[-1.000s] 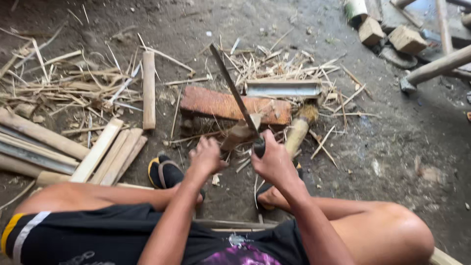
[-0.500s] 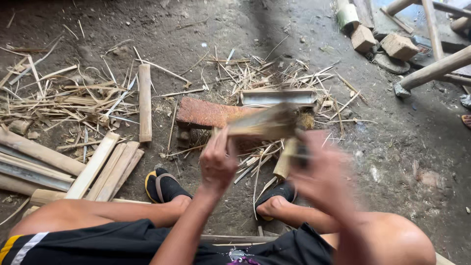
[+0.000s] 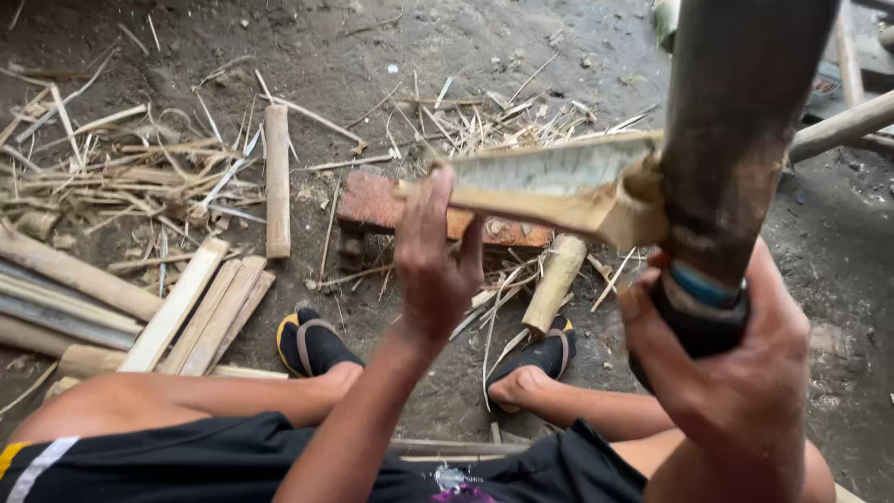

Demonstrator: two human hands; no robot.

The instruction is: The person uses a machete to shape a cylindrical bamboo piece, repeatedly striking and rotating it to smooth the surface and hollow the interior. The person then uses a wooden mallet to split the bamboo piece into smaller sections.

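My right hand [image 3: 736, 373] grips the dark handle of a big knife [image 3: 736, 121] raised close to the camera, its broad blade pointing up. The blade is wedged into the end of a split bamboo piece [image 3: 549, 186]. My left hand [image 3: 433, 261] holds that bamboo piece at its left end, keeping it roughly level in the air. Below it lies a reddish brick [image 3: 382, 207] on the dirt floor, and a short bamboo stub [image 3: 554, 284] leans near my right foot.
Split bamboo slats [image 3: 200, 312] and thicker bamboo poles [image 3: 65, 279] lie at the left, with a short bamboo length [image 3: 277, 177] and many thin shavings [image 3: 121, 177] behind. I squat in black sandals [image 3: 312, 345]. Wooden poles [image 3: 843, 126] cross the upper right.
The knife and the bamboo piece stuck on it have been lifted from the brick up toward the camera. My left hand rose with the bamboo.
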